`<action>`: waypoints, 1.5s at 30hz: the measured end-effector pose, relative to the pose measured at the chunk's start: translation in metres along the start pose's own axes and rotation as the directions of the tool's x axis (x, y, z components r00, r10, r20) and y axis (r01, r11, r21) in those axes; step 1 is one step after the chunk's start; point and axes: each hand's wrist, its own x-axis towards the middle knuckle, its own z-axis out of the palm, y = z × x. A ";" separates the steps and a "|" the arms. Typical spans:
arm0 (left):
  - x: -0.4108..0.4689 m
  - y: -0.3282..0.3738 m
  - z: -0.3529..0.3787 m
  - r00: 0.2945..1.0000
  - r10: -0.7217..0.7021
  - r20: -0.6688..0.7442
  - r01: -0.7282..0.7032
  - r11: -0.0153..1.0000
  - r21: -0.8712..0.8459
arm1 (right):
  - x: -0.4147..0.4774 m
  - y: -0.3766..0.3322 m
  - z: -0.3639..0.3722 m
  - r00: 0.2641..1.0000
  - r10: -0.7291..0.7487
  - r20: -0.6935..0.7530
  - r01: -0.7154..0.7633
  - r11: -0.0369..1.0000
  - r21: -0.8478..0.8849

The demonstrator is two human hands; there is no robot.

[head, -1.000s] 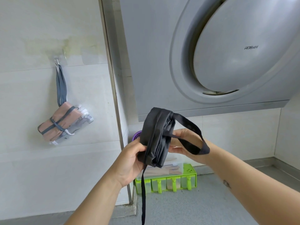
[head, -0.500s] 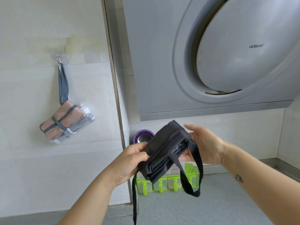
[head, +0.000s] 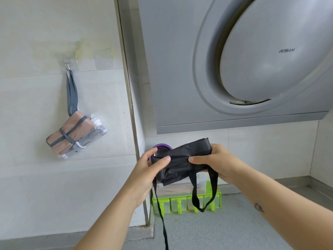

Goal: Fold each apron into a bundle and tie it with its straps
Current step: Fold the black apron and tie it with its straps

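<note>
I am holding the black apron [head: 182, 159] up in the air with both hands, in front of the wall and under the big grey hood [head: 234, 69]. It is folded into a long bundle, lying almost flat. My left hand [head: 147, 175] is gripping the left end, with its fingers [head: 162, 160] curled over the top of the cloth. My right hand [head: 219, 163] is gripping the right end, its thumb pressing on the front and the other fingers wrapping behind. A wide black loop strap [head: 203, 195] is hanging down from the bundle under my right hand. A thin black strap [head: 162, 219] is dangling from the left end, down past the bottom of the view. Behind the bundle a green rack [head: 182, 204] is sitting on the grey surface [head: 234, 231]. A purple ring [head: 163, 146] is peeking out behind my left hand. On the left wall, a pink apron bundle [head: 70, 134] tied with grey straps is hanging from a hook [head: 68, 64].
</note>
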 end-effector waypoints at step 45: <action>-0.010 0.038 0.026 0.841 0.211 0.498 -0.507 -0.013 0.862 | -0.008 -0.008 0.014 0.965 -0.185 -0.184 0.185 0.983 -0.015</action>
